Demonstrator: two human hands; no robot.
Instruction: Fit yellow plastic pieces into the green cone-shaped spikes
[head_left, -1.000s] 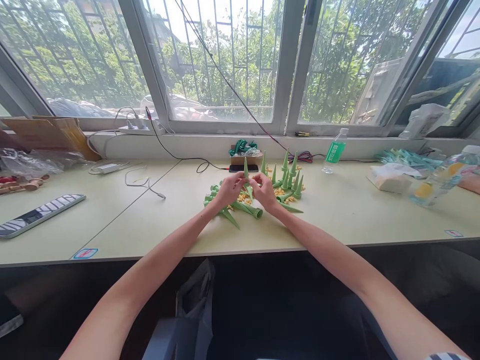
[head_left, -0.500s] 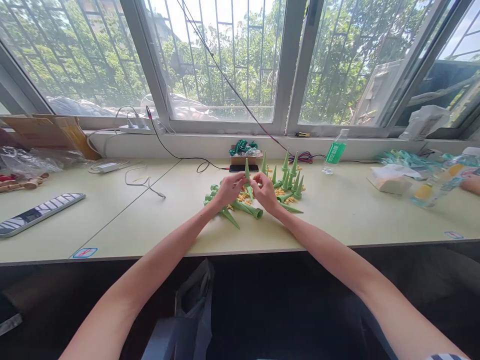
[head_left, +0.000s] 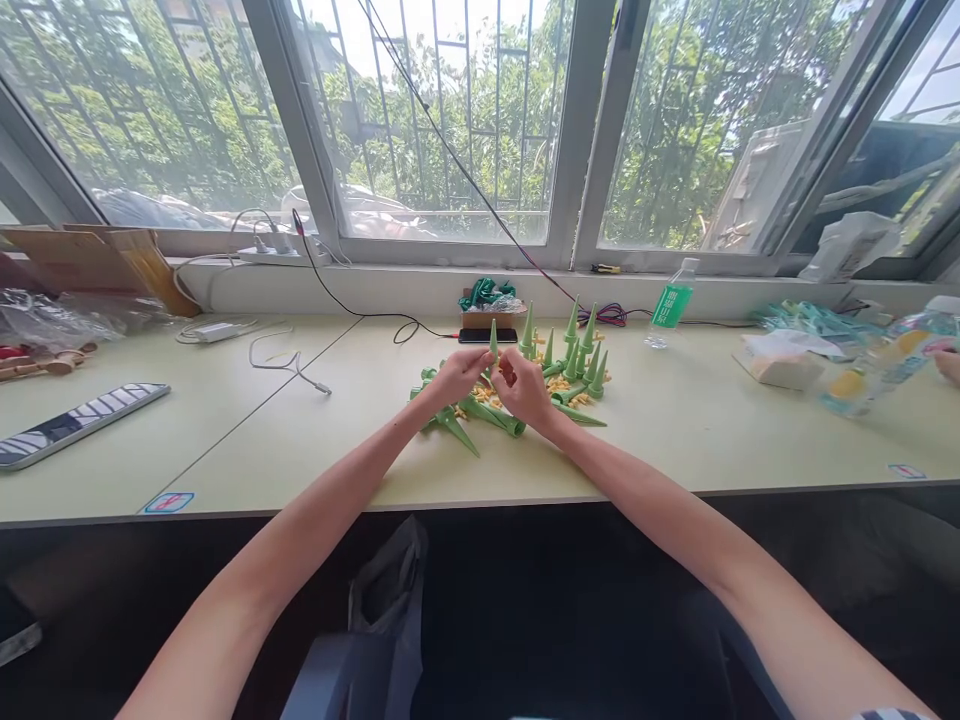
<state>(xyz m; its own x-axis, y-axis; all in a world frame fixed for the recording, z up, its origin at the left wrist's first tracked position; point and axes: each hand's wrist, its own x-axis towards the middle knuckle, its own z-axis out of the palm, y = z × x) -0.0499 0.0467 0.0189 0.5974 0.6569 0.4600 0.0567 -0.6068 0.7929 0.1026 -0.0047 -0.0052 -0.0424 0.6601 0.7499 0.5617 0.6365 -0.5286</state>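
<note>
My left hand [head_left: 454,378] pinches a green plastic cone spike [head_left: 493,342] that points straight up between both hands. My right hand [head_left: 523,387] is closed against the base of the same spike, fingers curled; whatever small part it holds is hidden. Under the hands lie several green spikes [head_left: 480,418] flat on the pale table [head_left: 675,440], mixed with small yellow pieces [head_left: 559,384]. Behind my right hand, several more spikes [head_left: 583,352] stand upright in a group.
A black phone [head_left: 487,336] and a small box with green cord [head_left: 489,298] lie behind the pile. A water bottle [head_left: 669,304] stands to the right, a keyboard-like bar [head_left: 75,422] far left, cables and a charger [head_left: 217,332] at the back left. Another person's hand [head_left: 948,364] shows at the right edge.
Both hands have drawn closer together around the upright spike. The pile and the standing spikes have not moved.
</note>
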